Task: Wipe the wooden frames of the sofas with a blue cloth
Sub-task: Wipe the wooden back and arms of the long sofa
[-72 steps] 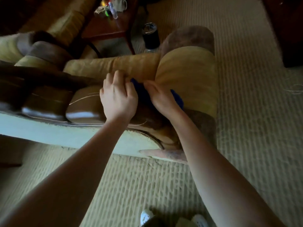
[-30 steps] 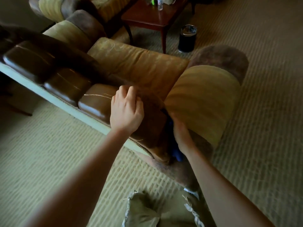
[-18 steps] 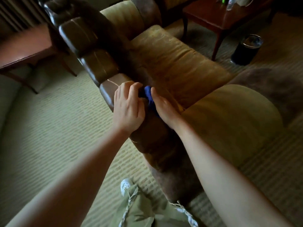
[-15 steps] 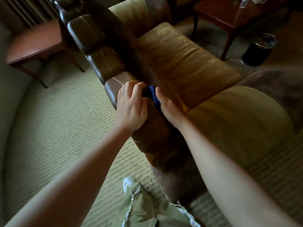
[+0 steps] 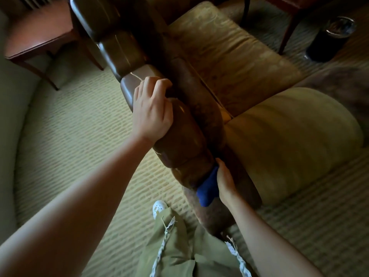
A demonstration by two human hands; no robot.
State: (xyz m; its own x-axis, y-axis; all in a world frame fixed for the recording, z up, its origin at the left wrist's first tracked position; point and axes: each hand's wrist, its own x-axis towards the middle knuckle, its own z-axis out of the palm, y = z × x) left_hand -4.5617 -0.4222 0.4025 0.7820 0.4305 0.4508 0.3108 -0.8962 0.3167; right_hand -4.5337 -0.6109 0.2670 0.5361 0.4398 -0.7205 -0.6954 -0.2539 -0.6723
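A moment ago the right hand (image 5: pixel 225 181) had the cloth (image 5: pixel 206 187) up near the top of the frame (image 5: pixel 179 136), close to the left hand (image 5: pixel 152 110). Now the cloth is way down at the near end of the frame, well apart from the left hand. So it looks like the hand has rubbed down the length of this dark wood piece, and this stretch is likely close to done. The right hand presses the cloth against the side of the wood, low down, with the fingers bent round the cloth to hold it. The left hand has stayed in its place, resting on top of the frame with its fingers curled over the far edge, gripping the wood to keep steady. The cloth is deep blue, soft and bunched up, and only a small lump of it peeks out under the hand. The frame is brown, smooth and shiny, with rounded lumps along it. Beside it sit the yellow seat cushion (image 5: pixel 229 52) and the round arm (image 5: pixel 289 136) of the sofa. More frame farther up has not been reached in this pass, I think.
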